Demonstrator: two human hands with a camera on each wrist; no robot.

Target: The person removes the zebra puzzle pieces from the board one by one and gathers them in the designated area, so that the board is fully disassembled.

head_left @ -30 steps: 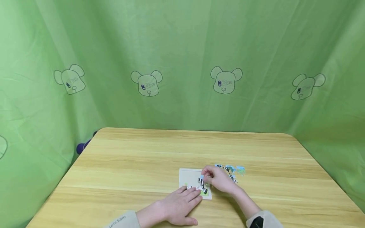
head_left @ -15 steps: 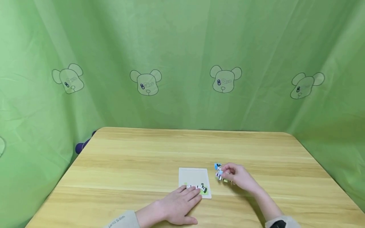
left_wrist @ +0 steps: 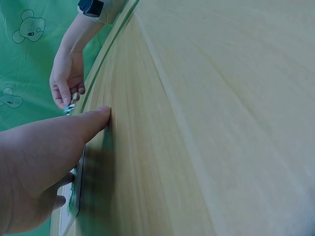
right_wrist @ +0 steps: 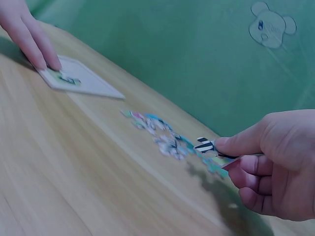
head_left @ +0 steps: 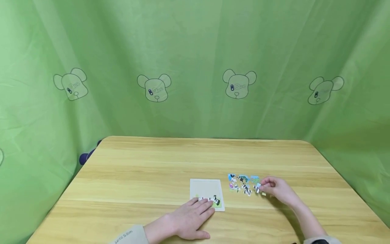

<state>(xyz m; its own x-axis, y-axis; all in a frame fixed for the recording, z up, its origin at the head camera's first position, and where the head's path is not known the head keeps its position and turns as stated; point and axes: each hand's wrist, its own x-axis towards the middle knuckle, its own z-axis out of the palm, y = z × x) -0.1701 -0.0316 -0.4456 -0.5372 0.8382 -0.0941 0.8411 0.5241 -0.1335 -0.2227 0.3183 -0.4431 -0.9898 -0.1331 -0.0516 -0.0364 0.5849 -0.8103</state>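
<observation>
A square puzzle board point(head_left: 204, 188) with a pale, bare upper part lies on the table. Zebra-print pieces point(head_left: 215, 200) fill a strip along its lower edge. My left hand point(head_left: 190, 220) rests flat over this strip, fingers stretched out, partly covering it. To the right of the loose pieces, my right hand point(head_left: 278, 191) pinches a puzzle piece point(right_wrist: 205, 146) between thumb and fingers. Black and white stripes show on that piece, which is held tilted above the table. Several loose puzzle pieces point(head_left: 243, 179) lie in a cluster between the board and my right hand.
The wooden table point(head_left: 137, 169) carries the board and the pieces. A green curtain point(head_left: 195, 112) with printed bear heads hangs behind and at both sides. Something dark purple point(head_left: 83, 158) pokes out beyond the table's left edge.
My right hand has moved from above the board to the right, past the loose pieces, still pinching a striped puzzle piece. My left hand has stayed on the board.
</observation>
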